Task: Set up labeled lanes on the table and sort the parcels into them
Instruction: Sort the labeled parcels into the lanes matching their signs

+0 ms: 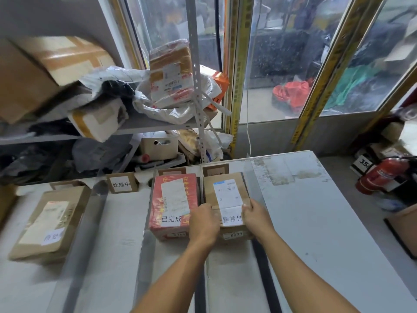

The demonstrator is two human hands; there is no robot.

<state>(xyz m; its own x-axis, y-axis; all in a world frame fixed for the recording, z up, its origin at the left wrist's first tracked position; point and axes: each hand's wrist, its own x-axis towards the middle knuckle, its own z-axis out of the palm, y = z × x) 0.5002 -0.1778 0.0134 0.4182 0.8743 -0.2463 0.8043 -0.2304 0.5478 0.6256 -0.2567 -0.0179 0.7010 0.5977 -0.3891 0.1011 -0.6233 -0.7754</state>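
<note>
Hands (204, 219) (256, 214) grip one of three parcels (228, 199).

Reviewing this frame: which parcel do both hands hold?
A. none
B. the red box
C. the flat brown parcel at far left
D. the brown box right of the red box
D: the left hand and right hand each grip a side of the brown box, which sits right of the red box.
</note>
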